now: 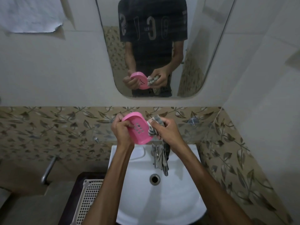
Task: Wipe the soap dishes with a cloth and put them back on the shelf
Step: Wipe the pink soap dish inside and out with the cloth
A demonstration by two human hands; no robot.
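My left hand [122,129] grips a pink oval soap dish [138,127] with drain holes in its floor, tilted and held above the sink. My right hand [166,131] holds a grey striped cloth [155,125] bunched against the dish's right edge. The cloth's loose end hangs down over the tap. A glass shelf [194,130] runs along the wall just behind my hands. The mirror [203,62] above repeats the dish, cloth and both hands.
A white basin [178,184] with a drain hole lies below my hands, and a chrome tap [155,155] stands at its back. A white lattice basket [90,200] sits at the lower left beside a metal pipe [48,168]. Leaf-patterned tiles line the wall.
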